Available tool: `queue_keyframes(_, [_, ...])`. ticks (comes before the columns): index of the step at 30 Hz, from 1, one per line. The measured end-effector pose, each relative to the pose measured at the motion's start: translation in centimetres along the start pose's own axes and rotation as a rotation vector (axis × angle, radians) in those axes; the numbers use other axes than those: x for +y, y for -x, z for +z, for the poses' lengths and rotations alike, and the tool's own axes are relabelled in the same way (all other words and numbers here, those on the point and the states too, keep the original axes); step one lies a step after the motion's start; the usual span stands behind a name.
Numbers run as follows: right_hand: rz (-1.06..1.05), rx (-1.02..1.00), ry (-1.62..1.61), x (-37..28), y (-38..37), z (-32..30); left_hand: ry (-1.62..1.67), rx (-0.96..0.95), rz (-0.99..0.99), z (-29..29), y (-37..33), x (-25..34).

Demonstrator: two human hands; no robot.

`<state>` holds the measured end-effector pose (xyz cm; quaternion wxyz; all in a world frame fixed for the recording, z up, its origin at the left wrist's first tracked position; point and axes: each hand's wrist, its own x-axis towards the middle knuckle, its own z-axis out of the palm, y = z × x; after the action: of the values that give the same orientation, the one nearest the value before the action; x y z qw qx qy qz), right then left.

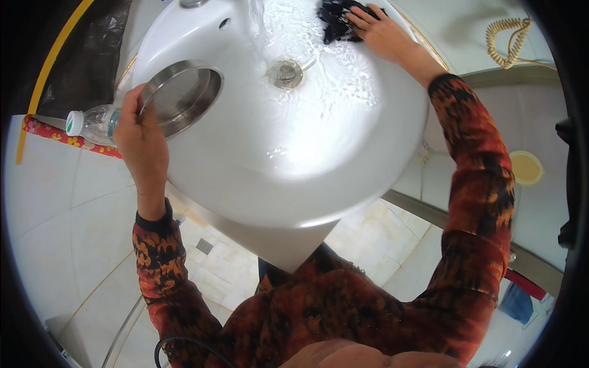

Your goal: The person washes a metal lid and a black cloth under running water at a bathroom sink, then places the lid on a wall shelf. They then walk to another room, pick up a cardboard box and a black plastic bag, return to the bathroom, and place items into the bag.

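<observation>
In my left hand (142, 138) is a round, shallow stainless steel dish (178, 98), gripped by its rim. The dish is tilted over the left side of a white washbasin (245, 190). My right hand (381, 34) lies with spread fingers on a wet, bunched black cloth (336, 21) at the far right of the basin. Its thumb and the cloth's underside are hidden. Water (264, 30) runs down into the basin and ripples around the metal drain (286, 73).
Left of the basin, beside my left hand, a clear plastic bottle (92, 122) with a white cap lies near a red patterned strip (55, 130). A coiled cream cord (509, 42) is at the far right. The basin's pedestal (264, 236) stands on pale floor tiles (208, 276).
</observation>
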<state>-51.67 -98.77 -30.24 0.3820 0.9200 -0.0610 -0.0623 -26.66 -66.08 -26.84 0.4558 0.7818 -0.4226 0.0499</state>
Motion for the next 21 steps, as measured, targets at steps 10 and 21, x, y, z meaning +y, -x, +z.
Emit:
queue_keyframes(10, [-0.019, -0.719, -0.668, -5.2, 10.1, -11.6, 0.025, -0.010, 0.022, 0.0, -0.1, 0.1])
queue_keyframes(21, [-0.113, -0.283, -1.632, -13.6, 7.6, -20.5, 0.026, -0.057, -0.054, 0.1, -0.3, 0.3])
